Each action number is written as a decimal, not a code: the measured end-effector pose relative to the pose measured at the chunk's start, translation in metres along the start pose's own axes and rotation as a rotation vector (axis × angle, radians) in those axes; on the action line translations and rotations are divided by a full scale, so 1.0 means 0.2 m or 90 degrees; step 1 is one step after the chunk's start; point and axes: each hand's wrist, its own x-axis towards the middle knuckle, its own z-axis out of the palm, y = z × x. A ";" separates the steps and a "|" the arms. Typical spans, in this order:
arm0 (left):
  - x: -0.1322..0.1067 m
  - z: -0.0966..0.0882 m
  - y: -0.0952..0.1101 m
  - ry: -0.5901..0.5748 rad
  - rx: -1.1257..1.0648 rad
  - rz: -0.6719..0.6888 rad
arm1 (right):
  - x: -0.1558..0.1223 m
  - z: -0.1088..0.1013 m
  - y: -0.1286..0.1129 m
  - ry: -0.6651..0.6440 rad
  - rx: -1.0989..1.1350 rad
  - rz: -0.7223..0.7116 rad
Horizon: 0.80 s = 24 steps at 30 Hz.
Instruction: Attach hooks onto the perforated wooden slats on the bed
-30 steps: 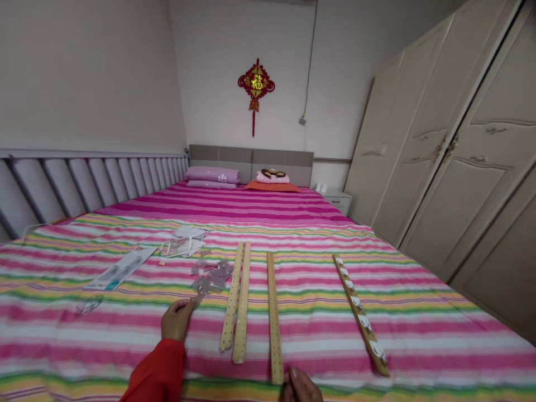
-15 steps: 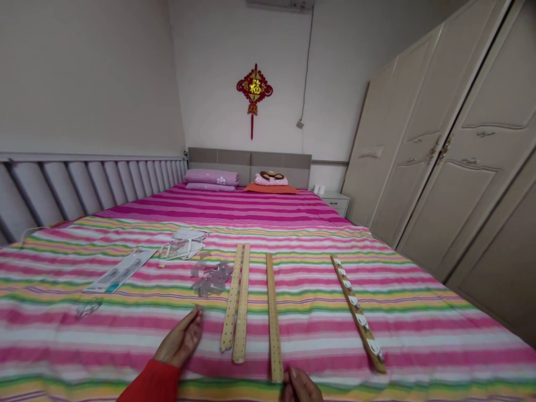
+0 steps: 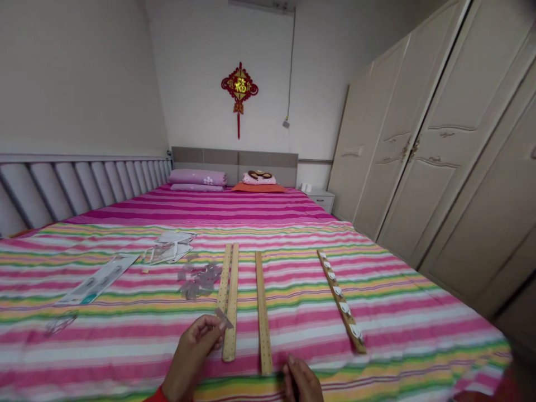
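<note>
1. Clear plastic loop (image 3: 61, 322): lies far left on the striped bedspread (image 3: 377, 329); I could lose it against the stripes.
2. Printed packaging card (image 3: 97, 279): lies flat.
3. Paper sheets (image 3: 170, 247): loosely stacked beyond the card.
4. Clear plastic pieces (image 3: 199, 280): a loose heap, hard for me to see.
5. Left hand (image 3: 192, 352): partly closed, pinching a small clear plastic tab (image 3: 223, 317) above the paired strips. A weak pinch could drop it.
6. Paired wooden strips (image 3: 228, 301): perforated, side by side.
7. Single wooden strip (image 3: 263, 312): perforated. The soft bedding could let it shift.
8. Right hand (image 3: 301, 379): fingers half curled at the strip's lower end. I cannot tell whether it holds anything.
9. Hook-fitted wooden strip (image 3: 340, 298): lies at a slant, carrying white hooks.
</note>
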 end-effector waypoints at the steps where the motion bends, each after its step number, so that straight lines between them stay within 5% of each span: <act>1: -0.01 0.02 -0.01 -0.015 0.034 0.017 | -0.01 0.02 -0.04 -0.020 -0.003 -0.007; 7: -0.07 0.16 -0.06 -0.117 0.259 0.170 | -0.07 0.19 -0.26 -0.161 -0.009 -0.045; 12: -0.14 0.22 -0.05 -0.154 0.401 0.244 | -0.08 0.24 -0.35 -0.176 -0.001 -0.062; 24: -0.19 0.27 -0.11 -0.169 0.293 0.159 | -0.06 0.21 -0.37 -0.118 -0.075 -0.109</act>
